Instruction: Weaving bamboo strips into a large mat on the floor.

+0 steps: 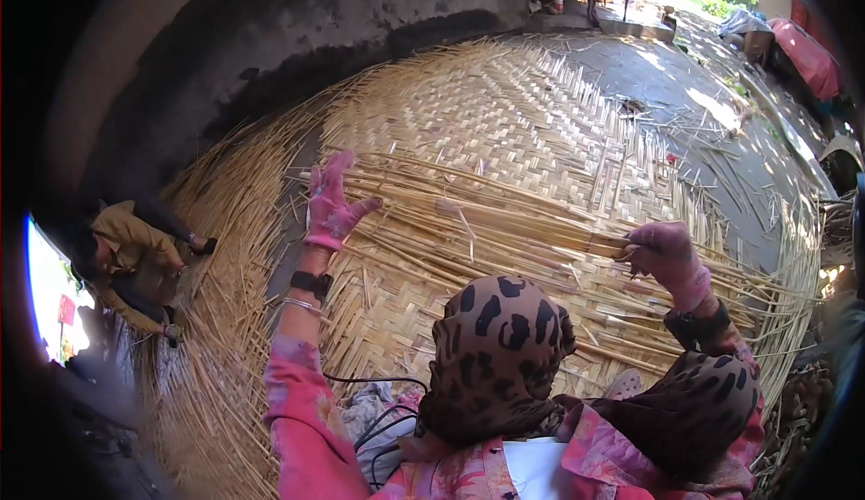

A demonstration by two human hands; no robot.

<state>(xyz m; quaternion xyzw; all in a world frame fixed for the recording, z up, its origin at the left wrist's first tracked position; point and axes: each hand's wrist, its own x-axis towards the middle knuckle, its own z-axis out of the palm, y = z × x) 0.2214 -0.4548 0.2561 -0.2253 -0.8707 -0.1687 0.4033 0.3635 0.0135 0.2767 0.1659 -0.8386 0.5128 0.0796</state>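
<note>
My left hand (333, 203), in a pink glove, is raised at the left end of a bundle of split reed strips (468, 214). Its fingers are spread, with thumb and forefinger apart and nothing gripped. At the bundle's right end, my right hand (669, 252), also gloved in pink, is closed on the tips of several flat reed strips (605, 246). These strips run leftward across a large woven reed mat (487, 95) with a zigzag pattern. More loose strips lie under and beside them, over the mat's near part.
Long reeds (216, 320) are heaped at the left, where another person (135, 248) crouches. A dark wall (333, 22) borders the far left. Paved ground (649, 77) with scattered scraps lies at the far right, near a red cover (802, 54). Black cables (383, 419) rest by my leg.
</note>
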